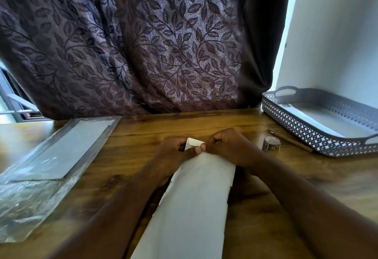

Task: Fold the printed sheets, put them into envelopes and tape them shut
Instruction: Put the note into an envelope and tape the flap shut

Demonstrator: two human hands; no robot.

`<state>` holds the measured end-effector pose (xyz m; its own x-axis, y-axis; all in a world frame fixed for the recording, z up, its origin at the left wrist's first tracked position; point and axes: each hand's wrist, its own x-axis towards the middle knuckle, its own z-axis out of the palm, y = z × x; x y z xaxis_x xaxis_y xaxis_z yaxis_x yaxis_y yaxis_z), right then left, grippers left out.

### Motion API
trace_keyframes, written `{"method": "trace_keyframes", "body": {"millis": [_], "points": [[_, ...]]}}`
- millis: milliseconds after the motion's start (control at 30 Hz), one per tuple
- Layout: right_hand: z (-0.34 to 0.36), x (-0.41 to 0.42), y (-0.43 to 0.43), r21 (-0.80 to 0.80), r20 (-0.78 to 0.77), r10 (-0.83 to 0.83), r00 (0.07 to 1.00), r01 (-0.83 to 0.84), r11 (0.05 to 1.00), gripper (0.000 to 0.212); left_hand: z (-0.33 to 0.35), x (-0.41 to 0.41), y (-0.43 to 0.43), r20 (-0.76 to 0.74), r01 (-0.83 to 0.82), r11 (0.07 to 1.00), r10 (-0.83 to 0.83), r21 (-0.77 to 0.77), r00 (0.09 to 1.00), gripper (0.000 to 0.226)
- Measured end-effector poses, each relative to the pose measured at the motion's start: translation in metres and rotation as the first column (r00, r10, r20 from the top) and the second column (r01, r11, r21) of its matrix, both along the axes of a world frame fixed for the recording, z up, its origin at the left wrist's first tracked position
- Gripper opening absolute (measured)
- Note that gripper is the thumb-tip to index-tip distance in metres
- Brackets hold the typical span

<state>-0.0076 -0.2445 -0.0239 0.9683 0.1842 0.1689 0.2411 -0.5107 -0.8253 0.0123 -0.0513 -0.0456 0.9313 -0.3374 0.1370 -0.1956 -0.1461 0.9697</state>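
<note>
Fingers (pixel 197 150) of the left hand (pixel 173 153) and right hand (pixel 227 146) pinch the far flap of the long white paper sheet (pixel 194 201), lying inward from the brown wooden counter's (pixel 143 131) near edge; seemingly light, limp, crease-prone, so grip its corners.

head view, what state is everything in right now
white paper: flat on the table, far tip folded up
left hand: pinches the far tip
right hand: pinches the far tip
tape roll: on the table, untouched
grey tray: holds white sheets
plastic packet: lies flat, left
</note>
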Motion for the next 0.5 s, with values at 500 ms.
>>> {"method": "trace_keyframes", "body": {"millis": [500], "points": [[-0.0037,0.0038,-0.0064,0.021,-0.035,0.012,0.999,-0.011,1.000,0.020,0.0015,0.0017,-0.0010,-0.110,-0.065,0.996,0.058,-0.054,0.992,0.014]]}}
